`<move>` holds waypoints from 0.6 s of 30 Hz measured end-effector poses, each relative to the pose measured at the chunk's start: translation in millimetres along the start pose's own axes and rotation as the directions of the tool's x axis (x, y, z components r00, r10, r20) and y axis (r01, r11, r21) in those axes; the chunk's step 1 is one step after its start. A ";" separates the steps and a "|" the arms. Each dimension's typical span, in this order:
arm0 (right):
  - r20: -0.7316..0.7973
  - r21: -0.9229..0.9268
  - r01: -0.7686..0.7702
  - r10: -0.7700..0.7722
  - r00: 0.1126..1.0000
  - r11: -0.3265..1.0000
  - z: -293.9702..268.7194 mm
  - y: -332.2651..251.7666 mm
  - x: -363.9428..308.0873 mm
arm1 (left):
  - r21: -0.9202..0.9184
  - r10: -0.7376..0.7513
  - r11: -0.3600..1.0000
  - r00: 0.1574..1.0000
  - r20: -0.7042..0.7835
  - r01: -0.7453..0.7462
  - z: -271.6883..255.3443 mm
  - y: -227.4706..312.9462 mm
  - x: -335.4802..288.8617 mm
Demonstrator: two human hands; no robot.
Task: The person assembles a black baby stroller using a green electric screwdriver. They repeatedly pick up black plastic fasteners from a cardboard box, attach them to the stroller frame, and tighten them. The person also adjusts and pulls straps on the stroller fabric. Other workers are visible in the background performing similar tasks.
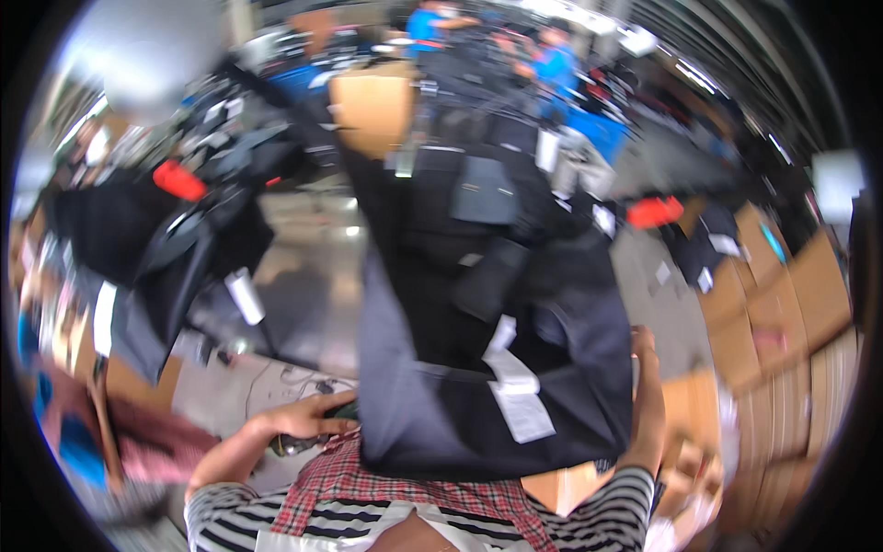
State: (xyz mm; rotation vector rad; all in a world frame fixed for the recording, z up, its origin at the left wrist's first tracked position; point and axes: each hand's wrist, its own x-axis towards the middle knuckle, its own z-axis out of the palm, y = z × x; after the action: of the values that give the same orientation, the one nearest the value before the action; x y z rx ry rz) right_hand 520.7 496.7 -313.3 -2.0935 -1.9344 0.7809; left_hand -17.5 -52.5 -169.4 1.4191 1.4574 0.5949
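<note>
Cardboard boxes [782, 304] stand beyond the right hand [643, 342]; left hand [310, 417] points inward, black bag [441, 396] between; grips cannot be told.

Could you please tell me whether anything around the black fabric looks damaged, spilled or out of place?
Nothing looks clearly damaged or spilled, though blur hides detail. The white labels hang slanted over the black fabric, and thin cables lie loose on the pale surface to its left, slightly untidy.
</note>
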 end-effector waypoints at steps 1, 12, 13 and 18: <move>-0.084 0.452 0.222 -0.207 0.975 0.864 -0.9 -12.2 18.8 | -0.157 -0.276 0.945 0.957 0.091 0.287 -4.7 6.2 -3.8; -0.040 0.961 0.165 -0.481 0.876 0.220 80.9 -330.1 -108.1 | -0.470 -0.412 0.846 0.869 -0.273 0.253 58.7 -74.3 -64.6; -0.003 0.973 0.120 -0.505 0.863 0.199 93.4 -346.1 -119.4 | -0.553 -0.506 0.757 0.848 -0.156 0.350 49.3 -56.7 -63.8; 0.183 0.983 -0.131 -0.636 0.750 0.128 165.4 -429.6 -174.3 | -0.320 -0.297 0.928 0.894 -0.334 0.189 66.8 -129.3 -45.4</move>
State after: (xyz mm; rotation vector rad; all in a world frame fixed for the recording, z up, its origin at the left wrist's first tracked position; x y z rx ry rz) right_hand 63.2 350.2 -205.8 -0.5837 -1.1289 2.0352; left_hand -26.1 -139.3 -294.4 0.9088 1.7420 0.9088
